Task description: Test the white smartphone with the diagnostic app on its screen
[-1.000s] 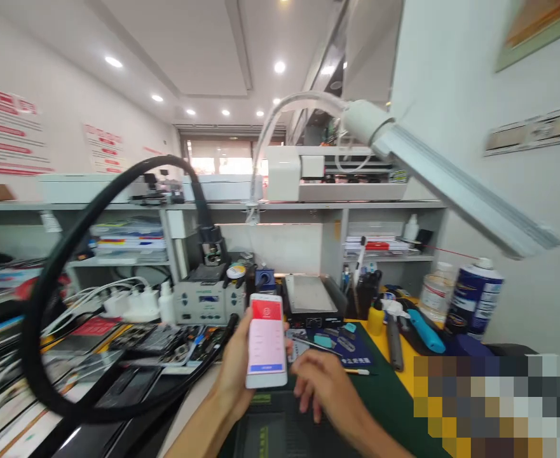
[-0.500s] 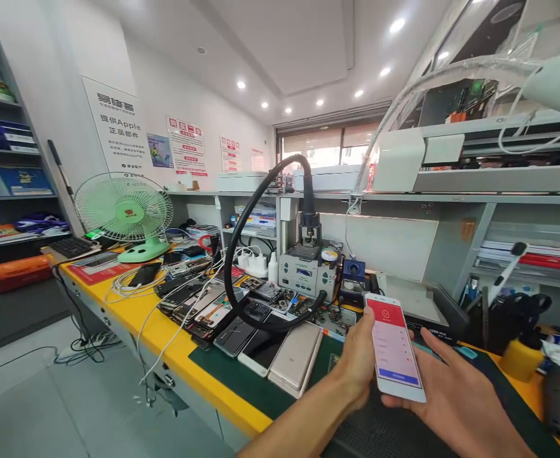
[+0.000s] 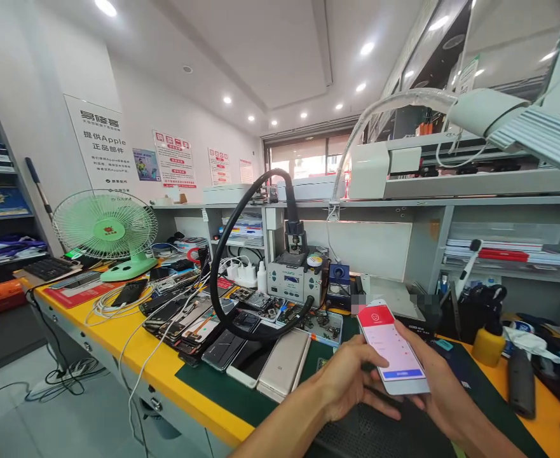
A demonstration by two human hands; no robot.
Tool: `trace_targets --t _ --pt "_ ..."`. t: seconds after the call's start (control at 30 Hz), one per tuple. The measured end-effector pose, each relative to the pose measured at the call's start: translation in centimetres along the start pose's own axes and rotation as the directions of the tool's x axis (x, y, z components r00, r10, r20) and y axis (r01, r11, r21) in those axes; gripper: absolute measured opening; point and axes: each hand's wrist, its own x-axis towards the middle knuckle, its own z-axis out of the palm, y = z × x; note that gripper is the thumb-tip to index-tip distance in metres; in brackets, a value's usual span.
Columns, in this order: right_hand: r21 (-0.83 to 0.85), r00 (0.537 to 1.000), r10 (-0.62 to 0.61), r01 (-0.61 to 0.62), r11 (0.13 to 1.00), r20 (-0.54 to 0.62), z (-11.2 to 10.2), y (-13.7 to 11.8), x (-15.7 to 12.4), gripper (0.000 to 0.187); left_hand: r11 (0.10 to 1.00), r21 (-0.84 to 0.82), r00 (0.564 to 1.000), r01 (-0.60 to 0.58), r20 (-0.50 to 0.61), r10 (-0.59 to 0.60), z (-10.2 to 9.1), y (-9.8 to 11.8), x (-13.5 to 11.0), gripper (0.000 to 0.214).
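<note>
A white smartphone (image 3: 391, 356) with a red-topped, pale pink screen and a blue bar is lit and tilted toward me. My right hand (image 3: 439, 381) grips it along its right edge, thumb up the side and fingers partly hidden behind. The thumb of my left hand (image 3: 344, 381) overlaps the left edge of the screen; the other left fingers are spread apart below the phone. On the green mat (image 3: 222, 391), left of my hands, lie a gold phone (image 3: 285, 364), a white-framed phone (image 3: 251, 364) with a black screen, and a dark phone (image 3: 225, 348).
A grey hot-air station (image 3: 292, 280) with a looping black hose (image 3: 220, 254) stands behind the phones. Phone parts and white cables (image 3: 112, 302) cover the left side, near a green fan (image 3: 108, 230). At right are a yellow bottle (image 3: 488, 346) and black tool (image 3: 521, 381).
My right hand has closed on the phone's right edge. My left thumb has slid lower, and its fingers have spread out below. The view has turned slightly right and up.
</note>
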Motion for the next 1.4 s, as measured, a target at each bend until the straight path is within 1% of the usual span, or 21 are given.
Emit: trace_targets --t 0.1,0.2,0.3,0.4,0.47,0.57,0.67,0.73,0.8,0.9,0.97,1.0,1.07,1.13,1.3,1.4 --pt "-0.044 0.998 -0.048 0.046 0.998 -0.032 -0.1 0.5 0.4 0.056 0.999 0.014 0.995 0.047 0.083 -0.048 -0.5 0.1 0.3 0.044" --pt "-0.047 0.993 -0.097 0.093 0.995 -0.067 -0.2 1.0 0.9 0.051 0.997 -0.026 0.989 0.069 0.135 -0.065 -0.6 0.3 1.1 0.043" --pt "-0.024 0.988 -0.138 0.137 0.990 -0.073 -0.3 1.6 1.4 0.052 0.992 -0.085 0.983 0.097 0.163 -0.082 -0.8 0.8 1.9 0.037" --pt "-0.012 0.983 -0.175 0.175 0.985 -0.048 -0.5 1.9 1.6 0.054 0.984 -0.108 0.974 0.145 0.191 -0.122 -1.0 1.4 2.3 0.035" --pt "0.035 0.983 -0.181 0.180 0.983 0.026 -0.5 1.9 1.7 0.052 0.982 -0.111 0.968 0.152 0.215 -0.125 -1.2 1.9 2.3 0.036" --pt "0.132 0.956 -0.214 0.190 0.973 0.201 -0.7 1.8 2.1 0.051 0.986 -0.096 0.965 0.136 0.237 -0.110 -1.8 2.3 2.1 0.040" --pt "0.149 0.928 -0.252 0.218 0.964 0.275 -1.1 1.7 2.6 0.051 0.987 -0.118 0.970 0.113 0.229 -0.084 -2.9 2.2 2.2 0.050" --pt "0.146 0.916 -0.271 0.237 0.960 0.296 -1.2 1.8 2.8 0.049 0.984 -0.132 0.972 0.123 0.215 -0.093 -3.7 1.9 2.4 0.049" --pt "0.139 0.913 -0.257 0.223 0.965 0.316 -1.2 1.9 2.8 0.051 0.978 -0.148 0.970 0.146 0.217 -0.112 -4.3 1.5 2.5 0.048" --pt "0.113 0.935 -0.186 0.159 0.981 0.302 -1.3 1.9 2.9 0.055 0.967 -0.169 0.964 0.190 0.217 -0.152 -4.8 1.4 2.6 0.051" --pt "0.095 0.954 -0.121 0.098 0.991 0.275 -1.4 1.8 3.2 0.059 0.964 -0.182 0.971 0.195 0.172 -0.164 -4.9 1.6 2.7 0.057" --pt "0.080 0.960 -0.072 0.052 0.995 0.270 -1.5 1.8 3.3 0.062 0.960 -0.173 0.970 0.218 0.149 -0.193 -5.0 1.7 2.8 0.062" --pt "0.059 0.967 0.000 -0.016 0.998 0.255 -1.7 1.7 3.6 0.064 0.958 -0.140 0.965 0.251 0.116 -0.236 -5.0 1.9 2.9 0.069" --pt "0.031 0.970 0.044 -0.053 0.998 0.238 -1.8 1.7 4.0 0.064 0.955 -0.113 0.960 0.274 0.095 -0.264 -5.0 2.0 3.1 0.073" --pt "-0.053 0.968 0.066 -0.055 0.997 0.243 -1.8 2.2 4.3 0.068 0.958 -0.056 0.959 0.283 0.014 -0.283 -4.7 1.7 3.2 0.079" --pt "-0.033 0.976 0.034 -0.027 0.999 0.217 -1.7 2.6 4.2 0.059 0.953 -0.049 0.952 0.301 -0.039 -0.302 -4.1 2.0 3.0 0.088"
